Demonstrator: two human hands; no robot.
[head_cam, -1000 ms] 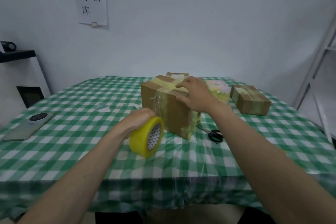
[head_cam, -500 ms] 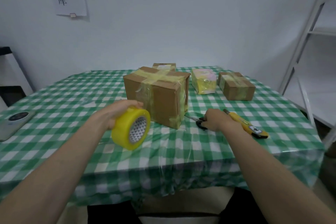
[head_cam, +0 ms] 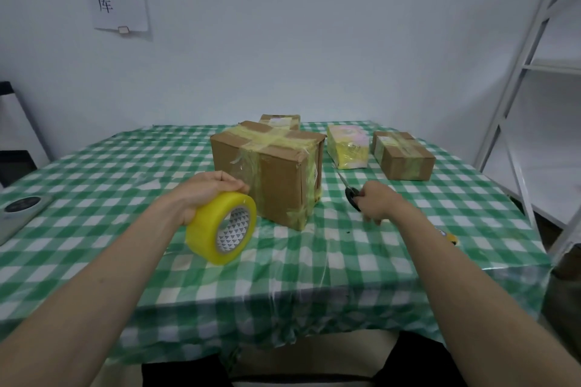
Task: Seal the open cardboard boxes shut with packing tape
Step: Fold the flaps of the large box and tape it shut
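Left hand: The left hand [head_cam: 207,195] grips the yellow tape roll [head_cam: 221,227] from above, fingers curled over its rim, holding it clear of the bench [head_cam: 94,173] just in front of the big box [head_cam: 270,166]; a strip seems to run from the roll to the box's near face, though the clear film is hard to make out.
Right hand: The right hand [head_cam: 375,202] closes around the black handles of the scissors [head_cam: 351,195], blades pointing away toward the wall, apparently picked up to cut the strip.
Boxes: The big box stands mid-bench, flaps down under crossed yellow tape. A small taped box [head_cam: 404,155] and a yellow parcel [head_cam: 347,149] sit well apart to its right; another box [head_cam: 279,121] shows behind it.
Change: A second ago the right hand was pressing tape flat on the big box's top; it has since dropped to the bench and taken up the scissors. The roll has stayed in the left hand's grip.
Also seen: A yellow utility knife [head_cam: 449,236] lies largely hidden behind the right forearm.
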